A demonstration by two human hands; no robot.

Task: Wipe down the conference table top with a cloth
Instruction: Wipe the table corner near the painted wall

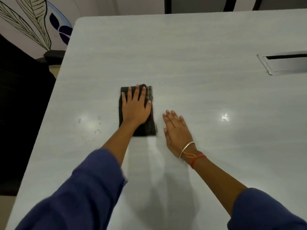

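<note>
- Two flat hands: the left hand (135, 107) presses straight fingers on the dark folded cloth (150, 127), no curl, nothing pinched; the right hand (177, 132) lies open-palmed on the table top (199, 47) just beside it.
- That cloth looks soft, light and limp; I'd say palm pressure steers it best.
- Left of it, droplets (98, 126) sit near the edge; wide room ahead, cable hatch (285, 64) far right.
</note>
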